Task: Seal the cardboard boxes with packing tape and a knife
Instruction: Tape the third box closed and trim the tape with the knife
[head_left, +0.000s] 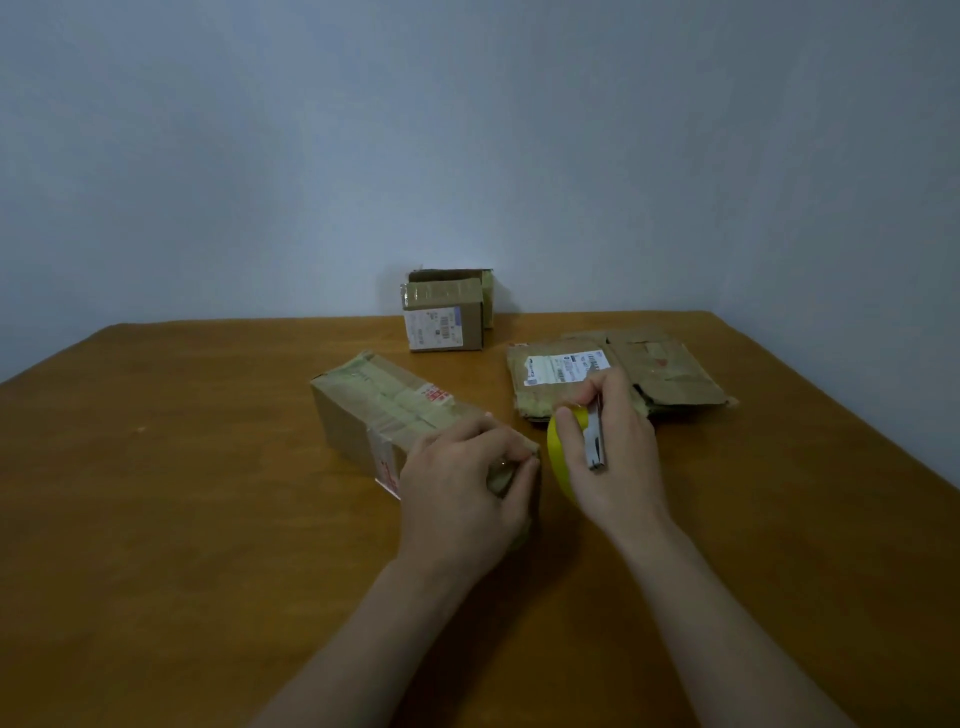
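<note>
The long cardboard box (384, 415) lies on your table (182, 519), its near end under your left hand (462, 488), whose fingers curl over and pinch that end. Old tape bands and red-printed labels cover its top. Just beside it, your right hand (618, 457) grips a yellow tape roll (558, 457), with a grey knife (596, 441) clamped against it. The hands hide the box's near end and much of the roll. The blade cannot be made out.

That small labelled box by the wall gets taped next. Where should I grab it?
Probably from above, pinching the left and right faces of the small box: it stands upright with its top free, and another box sits close behind.
</note>
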